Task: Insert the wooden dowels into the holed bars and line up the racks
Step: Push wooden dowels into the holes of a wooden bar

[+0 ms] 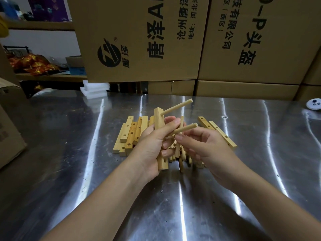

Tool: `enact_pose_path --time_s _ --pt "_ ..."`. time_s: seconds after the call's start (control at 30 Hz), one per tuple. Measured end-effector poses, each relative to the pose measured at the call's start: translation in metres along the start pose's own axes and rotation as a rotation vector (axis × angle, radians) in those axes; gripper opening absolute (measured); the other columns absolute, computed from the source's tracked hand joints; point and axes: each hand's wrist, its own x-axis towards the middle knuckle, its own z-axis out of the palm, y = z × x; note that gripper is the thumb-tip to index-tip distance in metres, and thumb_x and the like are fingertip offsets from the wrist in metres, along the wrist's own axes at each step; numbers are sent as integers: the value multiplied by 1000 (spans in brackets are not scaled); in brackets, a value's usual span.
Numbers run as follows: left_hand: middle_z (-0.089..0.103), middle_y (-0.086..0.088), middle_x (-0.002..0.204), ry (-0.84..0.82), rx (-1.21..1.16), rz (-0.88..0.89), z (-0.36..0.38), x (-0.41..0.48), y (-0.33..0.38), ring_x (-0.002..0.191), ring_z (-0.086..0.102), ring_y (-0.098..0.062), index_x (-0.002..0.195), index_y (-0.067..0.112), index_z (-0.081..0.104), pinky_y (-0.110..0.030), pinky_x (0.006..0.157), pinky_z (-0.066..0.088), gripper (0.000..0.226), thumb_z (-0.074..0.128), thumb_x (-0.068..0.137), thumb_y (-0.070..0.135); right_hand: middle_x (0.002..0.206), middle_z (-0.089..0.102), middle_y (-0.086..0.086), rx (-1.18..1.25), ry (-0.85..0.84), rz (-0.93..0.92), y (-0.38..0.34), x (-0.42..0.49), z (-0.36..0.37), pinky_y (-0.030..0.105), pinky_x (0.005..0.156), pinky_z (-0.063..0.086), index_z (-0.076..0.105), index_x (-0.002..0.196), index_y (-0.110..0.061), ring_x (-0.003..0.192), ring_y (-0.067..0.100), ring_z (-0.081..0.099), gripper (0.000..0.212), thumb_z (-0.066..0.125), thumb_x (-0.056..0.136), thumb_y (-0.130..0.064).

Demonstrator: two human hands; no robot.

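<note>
My left hand (152, 148) grips a pale wooden holed bar (160, 141) held upright above the table. One wooden dowel (178, 107) sticks out of the bar's top hole toward the right. A second dowel (186, 129) points at the bar's middle, and my right hand (201, 146) pinches it near its lower end. An empty hole shows near the bar's bottom. Behind and under my hands lies a pile of holed bars (130, 134) and loose dowels (180, 157), partly hidden by my fingers.
The work surface is a shiny metal table (86, 171). Large cardboard boxes (156, 40) stand stacked along the back edge. White foam blocks (94, 88) lie at the back left, a cardboard box (8, 127) at the left, a small white round device (314, 105) at the far right.
</note>
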Motion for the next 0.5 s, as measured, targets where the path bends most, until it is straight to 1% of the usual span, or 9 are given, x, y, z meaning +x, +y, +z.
enact_pose_path --time_s 0.07,0.13,0.2,0.27,0.33,0.43,0.5 --pt "60 0 74 8 -29 -26 1 0 0 49 41 -5 118 13 69 -15 38 35 33 73 99 39 63 59 1 10 2 6 -2 1 -1 13 49 39 77 92 -9 52 7 51 8 79 92 -16" --pt "53 -4 78 46 -121 -55 0 0 3 49 40 -7 114 11 69 -17 37 34 40 61 104 49 67 62 7 -18 3 -3 -4 1 -3 17 51 40 77 85 -18 56 12 55 6 80 90 -19" --pt "48 -4 75 71 -205 -52 -1 2 7 50 38 -9 110 9 65 -19 36 33 40 50 108 47 69 66 10 -53 11 -36 -5 1 -4 20 52 40 76 84 -22 58 16 58 3 77 87 -22" --pt "45 -2 72 86 -248 -40 -2 3 11 50 37 -9 107 9 59 -20 37 34 35 45 110 41 69 68 12 -65 7 -92 -6 0 -4 20 52 41 75 84 -20 59 18 61 3 75 87 -19" --pt "46 0 69 109 -253 -34 -3 4 15 50 40 -9 102 12 56 -21 39 37 31 45 111 40 69 69 14 -61 -10 -139 -7 -2 -2 18 54 44 74 85 -17 59 18 64 6 72 88 -12" --pt "55 1 70 144 -178 -20 -3 3 17 57 51 -11 95 17 59 -25 49 45 33 50 110 46 73 74 16 -87 -65 -182 -11 -7 1 16 57 50 70 87 -9 64 16 71 7 71 92 -4" --pt "59 1 74 142 -161 -17 -2 2 18 62 57 -12 93 18 63 -27 53 47 34 52 109 47 77 76 16 -120 -110 -186 -12 -10 5 17 56 51 65 90 -5 67 20 76 7 70 95 -4"
